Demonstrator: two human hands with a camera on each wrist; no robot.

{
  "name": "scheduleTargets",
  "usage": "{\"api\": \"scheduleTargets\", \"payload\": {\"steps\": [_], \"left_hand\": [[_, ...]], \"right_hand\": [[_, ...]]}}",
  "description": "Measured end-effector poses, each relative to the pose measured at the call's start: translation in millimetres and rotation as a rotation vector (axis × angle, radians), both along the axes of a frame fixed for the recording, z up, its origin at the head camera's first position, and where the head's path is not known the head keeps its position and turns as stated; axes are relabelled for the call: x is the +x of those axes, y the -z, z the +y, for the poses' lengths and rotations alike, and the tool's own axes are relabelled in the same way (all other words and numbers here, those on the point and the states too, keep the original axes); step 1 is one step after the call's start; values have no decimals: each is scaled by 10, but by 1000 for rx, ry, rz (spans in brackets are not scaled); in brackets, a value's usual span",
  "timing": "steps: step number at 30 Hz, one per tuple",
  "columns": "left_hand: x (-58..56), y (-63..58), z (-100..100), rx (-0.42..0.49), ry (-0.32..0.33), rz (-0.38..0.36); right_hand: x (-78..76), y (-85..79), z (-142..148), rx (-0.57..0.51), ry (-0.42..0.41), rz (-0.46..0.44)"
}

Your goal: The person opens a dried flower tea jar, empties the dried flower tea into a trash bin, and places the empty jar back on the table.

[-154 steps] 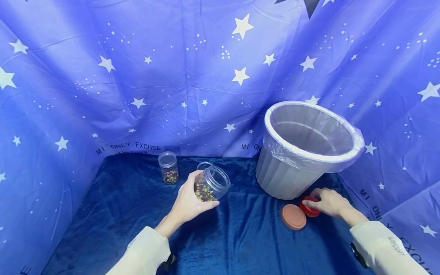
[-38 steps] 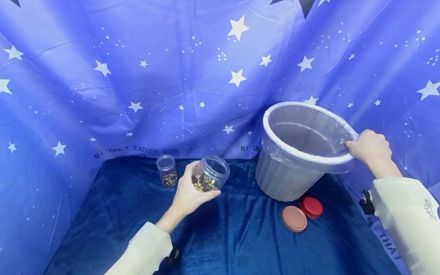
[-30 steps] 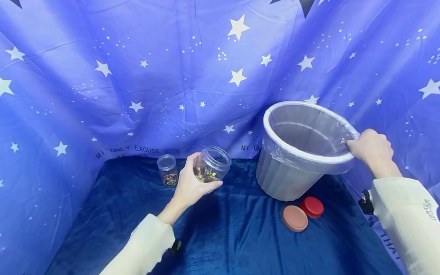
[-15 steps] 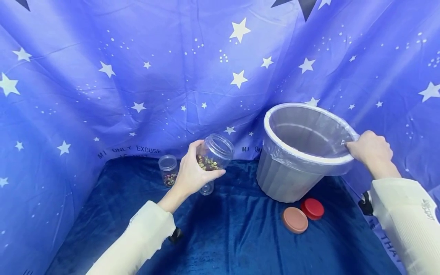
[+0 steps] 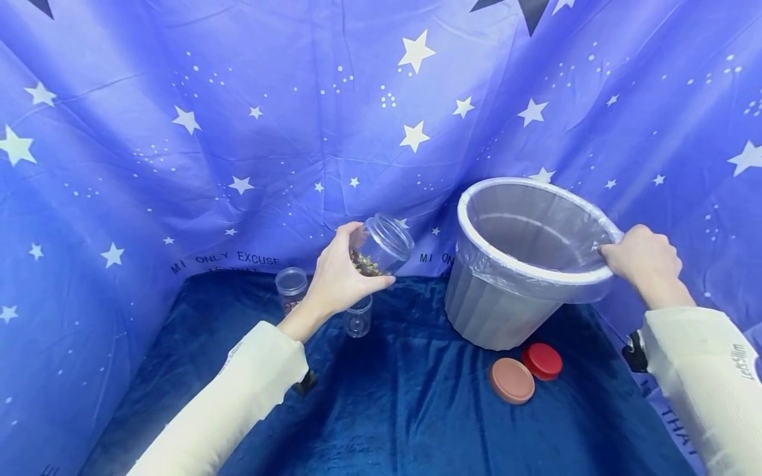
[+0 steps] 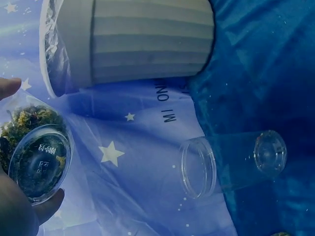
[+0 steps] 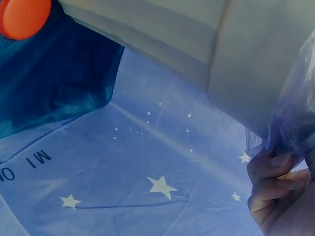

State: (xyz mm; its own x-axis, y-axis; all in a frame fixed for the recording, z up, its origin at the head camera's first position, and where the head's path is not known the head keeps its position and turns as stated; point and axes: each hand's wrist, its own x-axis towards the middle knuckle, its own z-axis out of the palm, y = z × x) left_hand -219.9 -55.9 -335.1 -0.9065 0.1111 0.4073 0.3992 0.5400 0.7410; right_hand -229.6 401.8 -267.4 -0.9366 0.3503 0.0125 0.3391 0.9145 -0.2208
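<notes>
Jar [image 5: 385,246] held in left hand's [image 5: 338,276] curled fingers, above cloth [image 5: 411,416], left of bin [image 5: 497,307] | rim [image 5: 513,261] gripped by right hand [image 5: 643,261] | jar raised, tipped further — brought nearer bin, contents [image 5: 364,266] still inside

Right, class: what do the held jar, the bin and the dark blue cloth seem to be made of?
Jar: clear and glossy, probably plastic, though glass is possible; its contents show through.
Bin: grey, fairly matt, likely plastic, with moulded-looking ribs.
Cloth: lustrous, probably velvet; its folds show patchy sheen.
</notes>
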Motion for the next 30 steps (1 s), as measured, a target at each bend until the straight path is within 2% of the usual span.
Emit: {"api": "scheduleTargets", "payload": {"steps": [7, 17, 22, 30], "left_hand": [[-92, -108, 70, -48, 22, 68], [-232, -398, 250, -127, 43, 140], [-282, -506, 327, -223, 50, 187], [-372, -656, 449, -414, 61, 361]], "right_hand": [[0, 14, 13, 0, 4, -3], [6, 8, -2, 3, 13, 6], [15, 11, -10, 0, 15, -7], [15, 6, 1, 9, 15, -8]]}}
